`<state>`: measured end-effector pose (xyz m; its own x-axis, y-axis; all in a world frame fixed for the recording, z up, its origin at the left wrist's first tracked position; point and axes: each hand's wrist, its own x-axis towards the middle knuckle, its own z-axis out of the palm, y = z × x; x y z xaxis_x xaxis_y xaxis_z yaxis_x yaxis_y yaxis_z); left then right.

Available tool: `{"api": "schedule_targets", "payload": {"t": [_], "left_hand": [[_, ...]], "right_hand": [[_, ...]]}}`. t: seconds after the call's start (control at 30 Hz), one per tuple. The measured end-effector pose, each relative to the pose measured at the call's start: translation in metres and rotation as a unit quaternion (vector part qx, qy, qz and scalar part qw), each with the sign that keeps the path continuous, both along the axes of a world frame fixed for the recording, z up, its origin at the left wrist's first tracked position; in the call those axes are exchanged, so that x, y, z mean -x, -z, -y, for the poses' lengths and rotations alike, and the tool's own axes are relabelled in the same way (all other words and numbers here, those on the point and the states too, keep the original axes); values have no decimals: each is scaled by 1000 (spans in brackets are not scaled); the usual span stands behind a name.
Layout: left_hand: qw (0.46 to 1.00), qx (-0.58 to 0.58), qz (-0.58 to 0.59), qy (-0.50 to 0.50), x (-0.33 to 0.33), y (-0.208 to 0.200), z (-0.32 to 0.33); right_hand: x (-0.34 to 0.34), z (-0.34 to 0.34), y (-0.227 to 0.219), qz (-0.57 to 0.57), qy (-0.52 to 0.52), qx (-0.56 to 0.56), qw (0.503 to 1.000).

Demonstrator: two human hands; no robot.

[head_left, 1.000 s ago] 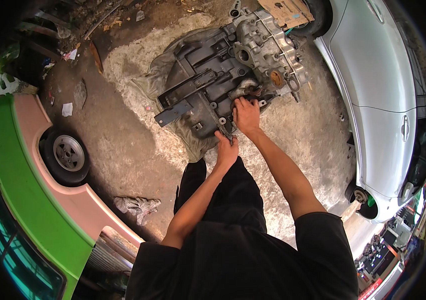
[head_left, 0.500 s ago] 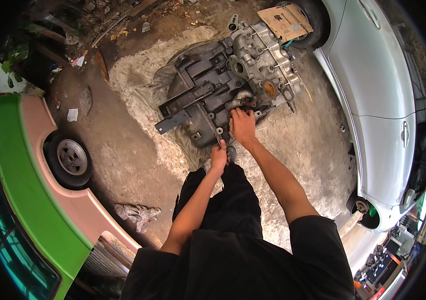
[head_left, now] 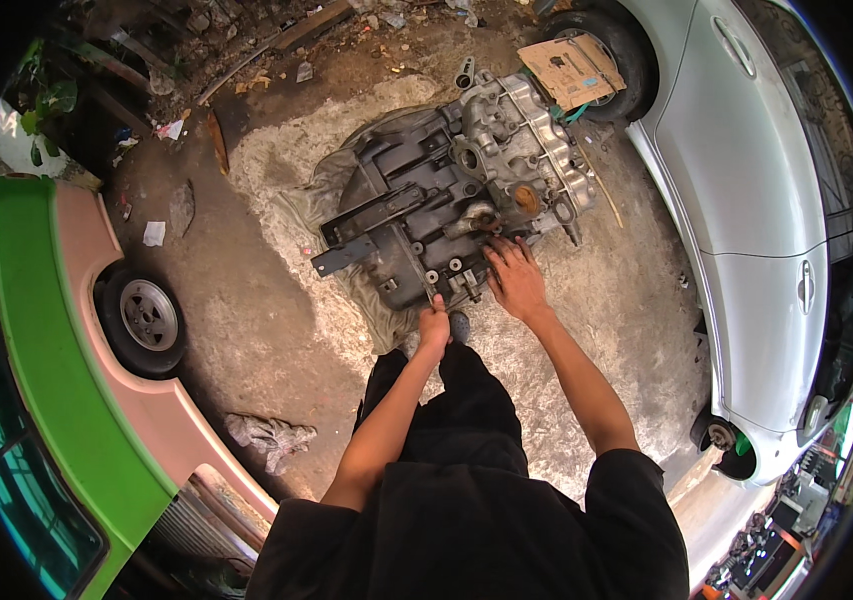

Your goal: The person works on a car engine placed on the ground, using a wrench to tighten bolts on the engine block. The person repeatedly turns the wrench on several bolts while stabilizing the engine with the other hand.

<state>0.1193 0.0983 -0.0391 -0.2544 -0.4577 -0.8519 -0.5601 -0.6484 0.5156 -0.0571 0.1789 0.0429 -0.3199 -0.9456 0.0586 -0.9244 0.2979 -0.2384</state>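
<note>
An engine (head_left: 417,200) lies on a dark cloth (head_left: 345,165) on the ground in front of my feet, its black cover side to the left and its bare metal casting to the right. My left hand (head_left: 434,327) is closed at the engine's near edge, thumb up, the other fingers mostly hidden beneath. Further right, my right hand (head_left: 517,280) rests with fingers spread on the near side of the engine, beside a bolt boss. A flat black bracket (head_left: 345,256) juts out from the engine's left side.
A silver car (head_left: 747,190) stands on the right, with a cardboard sheet (head_left: 572,72) against its wheel. On the left is a green and pink vehicle (head_left: 97,390). A crumpled rag (head_left: 272,438) lies near it. Litter and a wood piece (head_left: 219,143) lie beyond.
My right hand has slid right along the engine's near edge, its fingers now more spread. My left hand stays at the edge. The whole view has shifted slightly.
</note>
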Motion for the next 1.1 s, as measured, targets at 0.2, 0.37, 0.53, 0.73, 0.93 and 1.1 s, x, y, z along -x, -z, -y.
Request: {"api": "schedule_targets", "payload": {"t": [0.2, 0.37, 0.53, 0.73, 0.93, 1.1], "left_hand": [[999, -19, 43, 1, 5, -11, 4], [994, -112, 8, 7, -4, -57, 36], [982, -110, 8, 153, -5, -81, 86], [906, 70, 126, 398, 16, -77, 120], [859, 273, 106, 421, 11, -83, 131], [947, 255, -75, 183, -27, -86, 101]], "right_hand": [[7, -6, 6, -30, -43, -123, 991], [10, -7, 7, -24, -50, -139, 989], [8, -6, 9, -3, -53, -129, 990], [6, -6, 12, 3, -50, -128, 991], [1, -4, 12, -16, -26, -128, 991], [-9, 1, 12, -20, 5, -127, 992]]}}
